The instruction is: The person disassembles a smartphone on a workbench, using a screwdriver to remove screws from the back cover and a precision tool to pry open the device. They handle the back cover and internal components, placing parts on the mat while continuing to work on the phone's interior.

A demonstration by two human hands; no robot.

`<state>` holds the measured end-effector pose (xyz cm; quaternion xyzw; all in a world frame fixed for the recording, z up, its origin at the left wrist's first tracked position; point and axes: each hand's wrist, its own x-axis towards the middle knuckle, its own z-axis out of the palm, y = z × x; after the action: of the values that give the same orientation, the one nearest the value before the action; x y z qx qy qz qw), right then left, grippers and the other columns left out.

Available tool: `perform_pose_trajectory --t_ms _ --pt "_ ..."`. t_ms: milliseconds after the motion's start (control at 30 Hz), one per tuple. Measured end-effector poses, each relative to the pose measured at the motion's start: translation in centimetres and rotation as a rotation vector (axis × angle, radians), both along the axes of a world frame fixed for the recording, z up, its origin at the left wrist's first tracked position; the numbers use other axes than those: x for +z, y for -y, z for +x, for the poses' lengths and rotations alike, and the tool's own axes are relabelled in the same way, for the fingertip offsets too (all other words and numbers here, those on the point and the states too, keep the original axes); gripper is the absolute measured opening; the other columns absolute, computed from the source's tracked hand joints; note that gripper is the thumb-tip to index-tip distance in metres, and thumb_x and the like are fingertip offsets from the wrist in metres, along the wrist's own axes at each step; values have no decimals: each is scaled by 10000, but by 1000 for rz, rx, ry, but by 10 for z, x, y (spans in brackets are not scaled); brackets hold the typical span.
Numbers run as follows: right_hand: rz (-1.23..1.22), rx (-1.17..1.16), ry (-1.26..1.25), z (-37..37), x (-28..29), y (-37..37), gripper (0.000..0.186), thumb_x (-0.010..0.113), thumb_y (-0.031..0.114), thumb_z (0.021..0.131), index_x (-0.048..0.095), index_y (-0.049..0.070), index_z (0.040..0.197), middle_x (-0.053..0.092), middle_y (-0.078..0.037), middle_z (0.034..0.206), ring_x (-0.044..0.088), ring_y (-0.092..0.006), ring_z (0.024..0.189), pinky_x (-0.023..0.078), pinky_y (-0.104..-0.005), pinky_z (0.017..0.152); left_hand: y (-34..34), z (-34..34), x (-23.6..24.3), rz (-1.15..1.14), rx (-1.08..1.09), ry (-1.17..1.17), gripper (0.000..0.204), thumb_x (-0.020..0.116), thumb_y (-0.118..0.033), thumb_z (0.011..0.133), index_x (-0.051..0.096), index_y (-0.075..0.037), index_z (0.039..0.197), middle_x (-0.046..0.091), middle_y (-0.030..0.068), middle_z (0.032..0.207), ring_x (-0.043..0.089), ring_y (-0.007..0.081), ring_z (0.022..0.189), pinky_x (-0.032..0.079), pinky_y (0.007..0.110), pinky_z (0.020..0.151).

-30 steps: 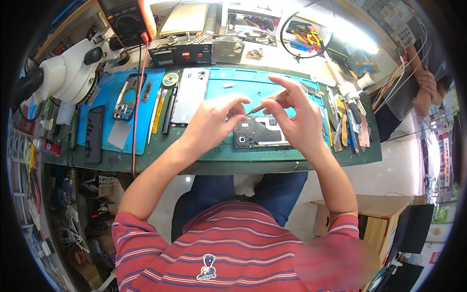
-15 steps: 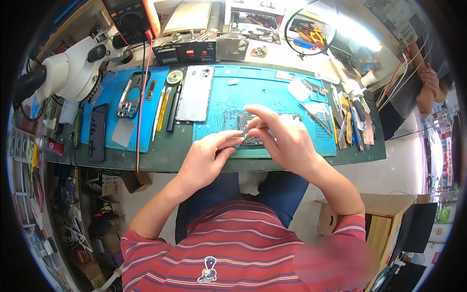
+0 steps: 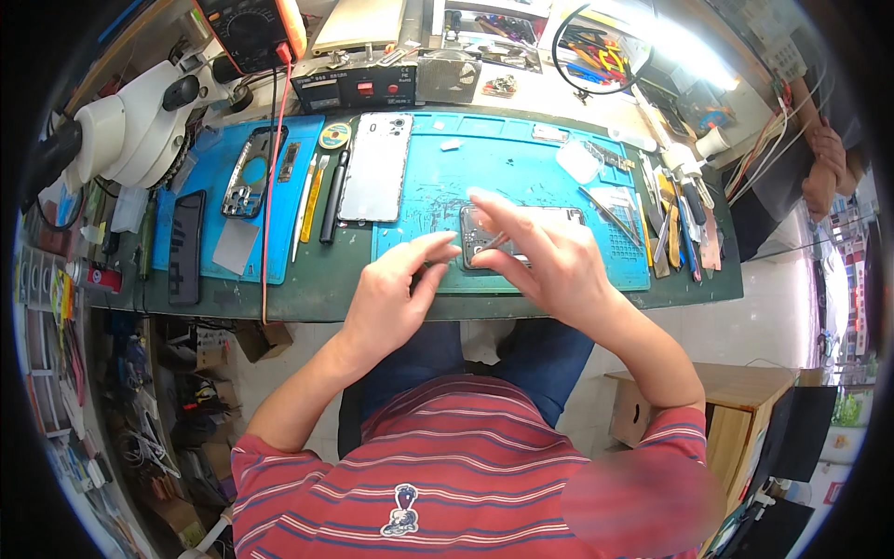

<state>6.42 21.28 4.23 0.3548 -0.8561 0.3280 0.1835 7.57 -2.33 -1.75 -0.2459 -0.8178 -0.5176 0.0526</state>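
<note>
Phone lying open on blue mat near front edge of bench, inner parts showing: opening seemingly done, closing-up not. Pale panel lying by mat's left edge. Right hand apparently pinching slim tool above phone; left hand hovering half open, visibly holding nothing.

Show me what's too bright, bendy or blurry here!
Head view: the lamp at upper right glares white; head view: the green table has a curved front edge, bent by the fisheye lens; head view: a smudgy blur covers part of the striped shirt.
</note>
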Motion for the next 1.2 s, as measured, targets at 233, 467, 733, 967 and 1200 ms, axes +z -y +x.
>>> perform_pose_trajectory --t_ms 233,467,733,967,1200 --pt "150 -88 52 4 8 -4 655 754 8 984 521 58 1595 783 -86 1047 772 -265 928 610 -364 827 5 -11 1 -322 -36 -302 394 792 -44 925 750 -101 1312 659 67 1182 627 275 1046 502 418 946" --pt "139 -64 44 0 5 -6 625 788 105 965 570 83 1551 767 -116 1132 766 -293 949 618 -404 770 3 -8 -1 -399 -28 -364 339 793 -105 945 768 -119 1283 652 40 1192 612 268 1065 464 425 981" --pt "-3 -26 46 -2 5 6 647 799 99 936 582 106 1546 775 -89 1083 756 -313 902 610 -414 757 2 -8 0 -402 -26 -388 308 790 -118 950 763 -90 1256 659 39 1197 616 275 1106 469 432 986" --pt "99 -50 113 -1 10 3 661 774 91 954 561 129 1579 776 -80 1005 758 -290 882 604 -408 732 3 -7 -2 -417 -11 -416 379 786 -124 936 752 -135 1314 649 32 1169 622 252 1105 474 420 974" --pt "31 -36 80 -4 6 4 657 748 79 978 548 140 1602 783 -68 994 767 -271 857 607 -395 739 5 -7 -6 -427 -41 -492 333 756 -70 927 752 -76 1260 672 48 1184 648 277 1075 496 437 940"
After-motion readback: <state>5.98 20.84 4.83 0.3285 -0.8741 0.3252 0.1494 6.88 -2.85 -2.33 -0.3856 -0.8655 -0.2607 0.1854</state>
